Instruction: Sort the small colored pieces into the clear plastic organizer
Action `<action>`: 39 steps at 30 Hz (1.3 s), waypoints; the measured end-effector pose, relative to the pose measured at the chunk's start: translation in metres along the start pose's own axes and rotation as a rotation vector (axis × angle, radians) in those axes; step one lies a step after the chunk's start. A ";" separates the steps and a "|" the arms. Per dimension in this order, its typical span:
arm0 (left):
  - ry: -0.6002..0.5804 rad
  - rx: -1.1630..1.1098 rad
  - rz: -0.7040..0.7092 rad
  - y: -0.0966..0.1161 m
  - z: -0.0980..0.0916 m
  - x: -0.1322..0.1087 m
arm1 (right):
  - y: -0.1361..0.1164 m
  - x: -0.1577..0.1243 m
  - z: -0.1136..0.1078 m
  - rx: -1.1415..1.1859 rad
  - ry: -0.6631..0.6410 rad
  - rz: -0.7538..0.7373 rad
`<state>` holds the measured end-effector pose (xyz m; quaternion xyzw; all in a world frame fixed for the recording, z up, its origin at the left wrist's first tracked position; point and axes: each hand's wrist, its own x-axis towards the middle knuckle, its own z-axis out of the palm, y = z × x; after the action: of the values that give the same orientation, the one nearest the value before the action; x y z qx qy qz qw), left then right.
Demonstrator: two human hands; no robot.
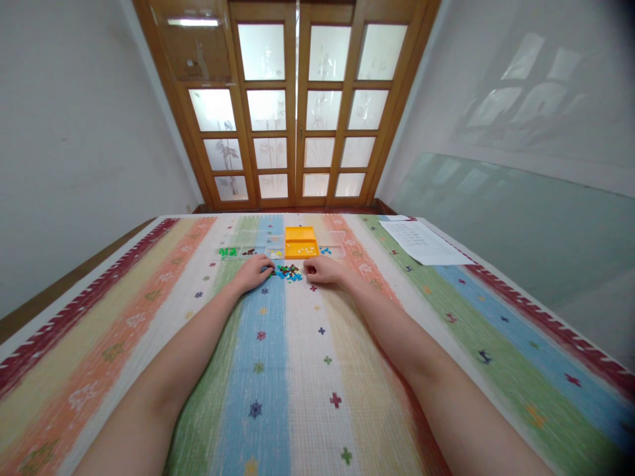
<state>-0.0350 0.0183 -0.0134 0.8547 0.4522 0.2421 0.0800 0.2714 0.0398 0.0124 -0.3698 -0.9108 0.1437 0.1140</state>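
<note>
A loose pile of small pieces point(288, 272), in blue, green, dark brown and other colours, lies on the tablecloth between my hands. At its left edge rests my left hand point(254, 272), fingers curled together; what they hold, if anything, is hidden. On the opposite side my right hand point(322, 270) has its fingers pinched close to the pile, and anything in them is too small to name. Just behind stands an open orange box point(300, 233) with some whitish pieces inside. Clear containers flank it, holding green pieces point(228, 252), dark brown pieces point(249, 252), yellow pieces point(276, 254) and blue pieces point(325, 250).
A striped tablecloth point(258, 396) covers the table. Printed white paper point(421, 242) lies at the far right. Beyond the table's far edge are wooden doors with glass panes point(268, 109). A pale glass panel point(520, 231) leans along the right wall.
</note>
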 end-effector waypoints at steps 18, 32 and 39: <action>0.009 -0.021 -0.005 0.000 0.001 0.001 | 0.005 0.019 0.009 -0.102 0.433 0.018; 0.026 -0.022 0.003 -0.003 0.003 0.000 | 0.028 0.063 0.009 -0.126 0.589 0.262; 0.031 -0.013 -0.021 -0.009 0.007 0.001 | 0.025 0.057 0.020 -0.082 0.523 0.263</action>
<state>-0.0379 0.0255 -0.0222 0.8456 0.4607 0.2573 0.0812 0.2412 0.0935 -0.0087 -0.5136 -0.7997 0.0200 0.3103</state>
